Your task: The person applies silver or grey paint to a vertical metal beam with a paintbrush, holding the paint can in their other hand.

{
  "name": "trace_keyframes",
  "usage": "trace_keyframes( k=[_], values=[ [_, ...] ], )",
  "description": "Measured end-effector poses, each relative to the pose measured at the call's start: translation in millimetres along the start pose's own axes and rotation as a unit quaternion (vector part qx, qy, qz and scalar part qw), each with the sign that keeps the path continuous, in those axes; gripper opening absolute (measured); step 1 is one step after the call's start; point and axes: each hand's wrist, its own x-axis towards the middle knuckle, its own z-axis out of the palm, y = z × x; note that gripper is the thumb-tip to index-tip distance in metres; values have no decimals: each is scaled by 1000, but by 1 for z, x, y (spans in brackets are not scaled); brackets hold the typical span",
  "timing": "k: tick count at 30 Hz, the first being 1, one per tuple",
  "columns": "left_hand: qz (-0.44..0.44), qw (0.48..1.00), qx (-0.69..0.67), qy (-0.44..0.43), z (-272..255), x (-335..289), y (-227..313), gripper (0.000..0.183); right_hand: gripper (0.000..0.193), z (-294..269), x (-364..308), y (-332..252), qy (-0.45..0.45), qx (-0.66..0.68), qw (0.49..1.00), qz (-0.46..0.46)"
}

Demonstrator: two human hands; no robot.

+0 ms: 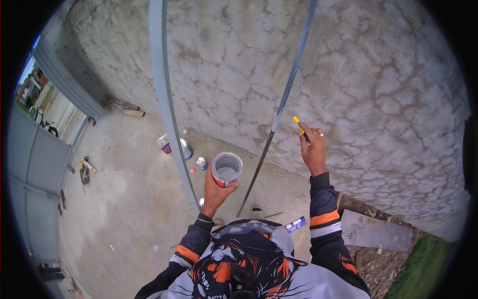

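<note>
head view, looking straight down: the left hand (215, 192) is wrapped around an open paint can (226, 169) at centre frame, fingers closed on its wall, grey paint inside. the right hand (313, 149) pinches a yellow-handled brush (300, 127) right of centre, tip just beside the thin metal bar (281, 109) slanting against the cracked wall (388, 89). best kept to short strokes along the bar's narrow edge, can held level and near. the wider grey bar (167, 99) stands left of the can; bare concrete floor (124, 199) opens lower left, small tins (200, 163) nearby.
</note>
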Motion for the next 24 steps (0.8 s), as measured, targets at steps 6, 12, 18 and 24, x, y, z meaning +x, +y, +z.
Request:
trace_keyframes(
  k=[6, 12, 18, 24],
  values=[
    [-15, 999, -16, 27, -14, -17, -8, 104, 31, -35, -2, -15, 8, -18, 1000, -20],
    [-19, 998, -30, 44, -23, -30, -9, 101, 34, 45, -94, -30, -225, -44, 973, 9],
    [-15, 1000, -12, 25, -24, -39, -11, 99, 33, 28, 3, -3, -125, -59, 989, -54],
    [-12, 1000, -19, 18, -27, -40, -10, 105, 23, -44, 125, -18, -43, -101, 991, -70]
  ],
)
